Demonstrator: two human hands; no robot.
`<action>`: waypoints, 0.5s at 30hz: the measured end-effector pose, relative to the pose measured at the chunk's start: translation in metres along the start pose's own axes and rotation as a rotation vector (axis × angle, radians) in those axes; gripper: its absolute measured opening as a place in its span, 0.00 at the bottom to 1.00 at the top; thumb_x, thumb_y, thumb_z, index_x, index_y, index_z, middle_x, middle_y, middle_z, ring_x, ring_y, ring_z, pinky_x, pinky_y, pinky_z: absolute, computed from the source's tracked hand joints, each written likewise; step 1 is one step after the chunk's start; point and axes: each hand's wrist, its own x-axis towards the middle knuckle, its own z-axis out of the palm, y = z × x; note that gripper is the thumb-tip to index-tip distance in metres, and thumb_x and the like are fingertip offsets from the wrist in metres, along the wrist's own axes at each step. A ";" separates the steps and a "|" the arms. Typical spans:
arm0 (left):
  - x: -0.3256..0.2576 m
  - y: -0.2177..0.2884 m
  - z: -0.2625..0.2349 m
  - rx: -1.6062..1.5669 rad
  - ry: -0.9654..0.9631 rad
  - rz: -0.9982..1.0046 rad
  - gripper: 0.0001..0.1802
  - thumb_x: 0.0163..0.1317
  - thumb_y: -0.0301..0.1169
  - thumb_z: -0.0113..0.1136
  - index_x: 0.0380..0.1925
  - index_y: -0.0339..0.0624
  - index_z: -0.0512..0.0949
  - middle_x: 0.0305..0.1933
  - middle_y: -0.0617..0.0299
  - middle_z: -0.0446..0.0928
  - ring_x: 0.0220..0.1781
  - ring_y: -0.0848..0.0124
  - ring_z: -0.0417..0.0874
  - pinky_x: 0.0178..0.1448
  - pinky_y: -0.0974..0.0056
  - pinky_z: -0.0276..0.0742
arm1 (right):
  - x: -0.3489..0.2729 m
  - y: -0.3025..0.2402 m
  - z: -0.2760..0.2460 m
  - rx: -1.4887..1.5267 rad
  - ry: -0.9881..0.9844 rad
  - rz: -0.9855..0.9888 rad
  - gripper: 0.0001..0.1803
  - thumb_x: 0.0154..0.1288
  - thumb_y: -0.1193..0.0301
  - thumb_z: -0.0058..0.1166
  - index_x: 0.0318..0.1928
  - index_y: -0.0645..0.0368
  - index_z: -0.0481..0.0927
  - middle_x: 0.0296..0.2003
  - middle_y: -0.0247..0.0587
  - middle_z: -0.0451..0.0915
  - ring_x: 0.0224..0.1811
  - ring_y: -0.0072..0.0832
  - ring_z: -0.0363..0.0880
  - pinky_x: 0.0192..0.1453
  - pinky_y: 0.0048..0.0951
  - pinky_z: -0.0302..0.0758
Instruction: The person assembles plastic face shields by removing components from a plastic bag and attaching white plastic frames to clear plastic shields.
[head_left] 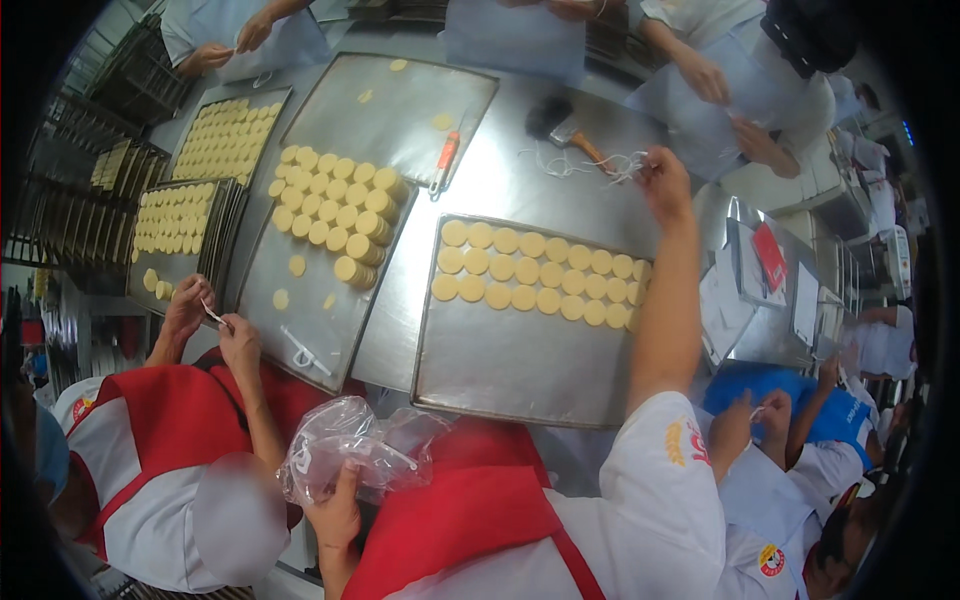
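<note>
left hand (335, 515) grips clear plastic bag (355, 450) just above it; right hand (665, 185) far fwd, pinching white twist ties (600, 165).

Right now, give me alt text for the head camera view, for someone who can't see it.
Seen from above, the person's left hand holds a crumpled clear plastic bag while the right hand reaches across a steel table to a tangle of white ties. Between them, a metal tray holds rows of round pale biscuits; other people work around it.
</note>
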 end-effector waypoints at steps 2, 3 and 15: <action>0.000 0.000 0.001 -0.002 -0.003 0.000 0.25 0.69 0.28 0.74 0.62 0.36 0.78 0.56 0.58 0.84 0.54 0.68 0.85 0.58 0.62 0.83 | -0.002 0.003 0.008 0.156 0.099 -0.036 0.07 0.65 0.74 0.54 0.28 0.58 0.75 0.29 0.38 0.77 0.25 0.23 0.68 0.34 0.28 0.71; -0.001 0.002 0.003 0.002 -0.003 0.001 0.25 0.69 0.29 0.74 0.63 0.36 0.78 0.56 0.58 0.84 0.54 0.68 0.85 0.58 0.62 0.83 | -0.001 0.006 0.008 0.216 0.092 -0.033 0.07 0.65 0.75 0.54 0.28 0.58 0.74 0.30 0.39 0.77 0.25 0.23 0.68 0.33 0.28 0.71; -0.003 0.006 0.003 -0.027 0.006 -0.034 0.26 0.68 0.29 0.75 0.64 0.36 0.77 0.58 0.57 0.83 0.55 0.68 0.85 0.58 0.62 0.83 | 0.054 0.104 0.022 -1.422 0.307 -0.127 0.16 0.69 0.67 0.54 0.50 0.58 0.88 0.46 0.53 0.89 0.48 0.46 0.89 0.54 0.46 0.85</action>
